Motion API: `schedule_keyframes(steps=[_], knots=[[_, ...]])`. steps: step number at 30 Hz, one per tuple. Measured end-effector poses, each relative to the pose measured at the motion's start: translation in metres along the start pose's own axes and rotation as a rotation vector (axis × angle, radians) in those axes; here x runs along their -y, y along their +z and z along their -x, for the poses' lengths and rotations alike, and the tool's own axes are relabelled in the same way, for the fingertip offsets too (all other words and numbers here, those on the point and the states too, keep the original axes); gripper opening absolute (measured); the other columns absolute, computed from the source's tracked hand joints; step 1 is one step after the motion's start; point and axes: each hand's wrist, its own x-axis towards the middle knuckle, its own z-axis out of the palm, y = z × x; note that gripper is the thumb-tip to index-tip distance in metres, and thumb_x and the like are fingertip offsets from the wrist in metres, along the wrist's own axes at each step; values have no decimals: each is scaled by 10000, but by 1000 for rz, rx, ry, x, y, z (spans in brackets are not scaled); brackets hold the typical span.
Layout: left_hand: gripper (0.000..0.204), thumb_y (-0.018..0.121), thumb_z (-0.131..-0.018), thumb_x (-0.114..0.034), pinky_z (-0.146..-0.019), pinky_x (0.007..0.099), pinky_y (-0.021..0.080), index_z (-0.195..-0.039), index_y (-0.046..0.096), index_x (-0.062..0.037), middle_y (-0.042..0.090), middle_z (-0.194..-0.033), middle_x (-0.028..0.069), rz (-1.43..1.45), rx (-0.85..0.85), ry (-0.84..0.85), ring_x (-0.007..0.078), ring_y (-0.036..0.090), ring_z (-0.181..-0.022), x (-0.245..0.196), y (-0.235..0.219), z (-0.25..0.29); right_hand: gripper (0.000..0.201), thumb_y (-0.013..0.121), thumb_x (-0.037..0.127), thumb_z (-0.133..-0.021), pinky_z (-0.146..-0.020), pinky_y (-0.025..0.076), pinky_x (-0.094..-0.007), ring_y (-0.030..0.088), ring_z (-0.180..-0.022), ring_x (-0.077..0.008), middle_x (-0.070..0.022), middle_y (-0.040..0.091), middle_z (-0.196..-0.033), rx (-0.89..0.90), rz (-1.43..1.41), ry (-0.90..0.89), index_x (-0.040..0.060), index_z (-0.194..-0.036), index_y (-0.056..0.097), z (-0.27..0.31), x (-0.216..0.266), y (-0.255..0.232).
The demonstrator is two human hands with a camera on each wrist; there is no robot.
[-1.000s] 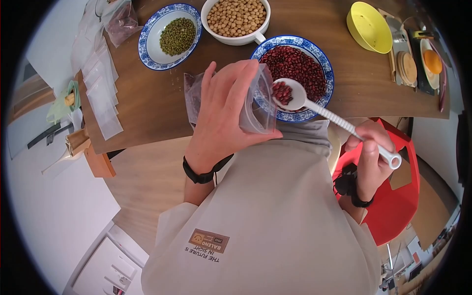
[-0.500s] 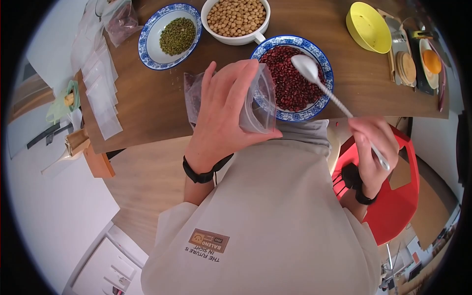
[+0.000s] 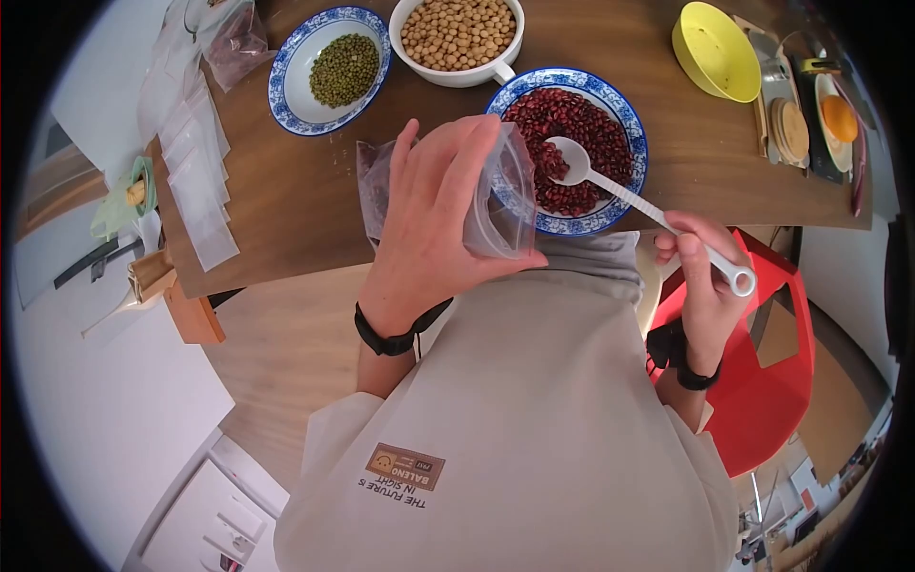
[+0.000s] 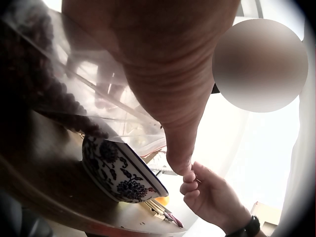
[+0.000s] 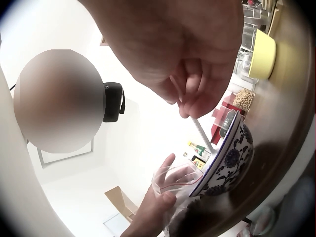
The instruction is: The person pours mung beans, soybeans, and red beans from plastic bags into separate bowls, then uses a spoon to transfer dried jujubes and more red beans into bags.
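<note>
My left hand [image 3: 424, 214] grips a clear zip bag [image 3: 510, 214], its mouth held wide beside the blue-and-white bowl [image 3: 637, 143] of dark red beans [image 3: 562, 110]. In the left wrist view, a dark heap of beans [image 4: 47, 86] shows through the bag's plastic. The right hand [image 3: 713, 291] holds a white spoon [image 3: 624, 195] by its ribbed handle, thumb along the top. The spoon's head lies among the beans on the bag's side of the bowl, with some beans at its tip. In the right wrist view, the bowl's rim hides the spoon's head.
Behind the bowl stand a white handled bowl [image 3: 519, 33] of chickpeas and a patterned dish [image 3: 286, 57] of green beans. Flat plastic bags [image 3: 200, 214] lie along the table's left edge. A yellow bowl [image 3: 715, 52] sits at right, and a red chair [image 3: 777, 400] is below the table's edge.
The spoon first held beans near the bag, then sat turned over toward the bowl's far right. Now its head is down in the beans, nearer the bag. The left hand and bag stay put.
</note>
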Motion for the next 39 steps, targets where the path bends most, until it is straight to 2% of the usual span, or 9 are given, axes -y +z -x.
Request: schedule_keyframes(steps=[8,10,13,17,22,24,28,35,39], knots=[[1246,962,-558,-516,-1190,637,249,-1535,361,-29,528,-1476,161,-25,30,1,392,451,-1367,2,1,2,248,639,146,-999,-628,532,-306,664,-700,-191,-151,706,-844,10,-119,-205,-85,-1037,720,11,8,-9],[1249,965,-555,-512,-1190,635,252,-1535,360,-27,531,-1468,161,-27,32,-5,390,454,-1362,1,0,2,190,685,104,-950,-610,524,-319,661,-695,-200,-137,700,-821,61,-119,-288,-64,-1023,735,2,12,-4],[1244,966,-556,-505,-1189,634,255,-1533,362,-25,532,-1461,161,-36,18,8,389,455,-1360,2,2,2,332,818,2,-699,-601,506,-317,661,-706,-196,-78,702,-836,349,84,-473,45,-1026,790,-3,25,6],[1239,969,-558,-492,-1189,636,255,-1530,362,-22,531,-1460,160,-40,18,17,387,454,-1359,1,0,2,333,822,5,-692,-606,507,-314,663,-730,-177,-68,703,-865,446,198,-560,64,-1020,797,-6,27,2],[1224,968,-559,-492,-1192,632,248,-1529,374,-39,526,-1466,155,-19,37,-8,390,451,-1362,1,-1,2,223,770,-10,-813,-636,512,-317,670,-772,-159,-100,712,-895,208,172,-466,47,-1028,786,-8,17,-17],[1220,966,-560,-496,-1192,632,247,-1527,378,-42,526,-1466,153,-17,32,-5,390,450,-1363,2,0,2,199,729,-44,-862,-672,518,-300,678,-787,-184,-108,720,-927,1,374,-300,15,-1047,772,-10,17,-13],[1146,926,-602,-509,-1166,638,269,-1528,412,-71,529,-1430,133,-10,12,-8,328,508,-1320,-1,-1,0,177,707,-50,-898,-708,524,-285,687,-811,-194,-116,730,-965,49,331,-266,-1,-1058,763,-14,6,-7],[1219,964,-556,-510,-1190,633,247,-1520,386,-38,526,-1465,153,-17,39,-12,382,456,-1361,2,1,2,157,715,4,-924,-685,520,-277,683,-785,-173,-113,731,-899,109,200,-219,-8,-1074,757,-9,-2,1],[1230,963,-553,-519,-1190,631,248,-1523,380,-36,525,-1466,153,-24,43,-5,380,455,-1360,2,0,1,166,678,60,-974,-646,517,-267,669,-712,-165,-119,729,-884,-4,3,-40,-51,-1085,733,-3,-5,2]])
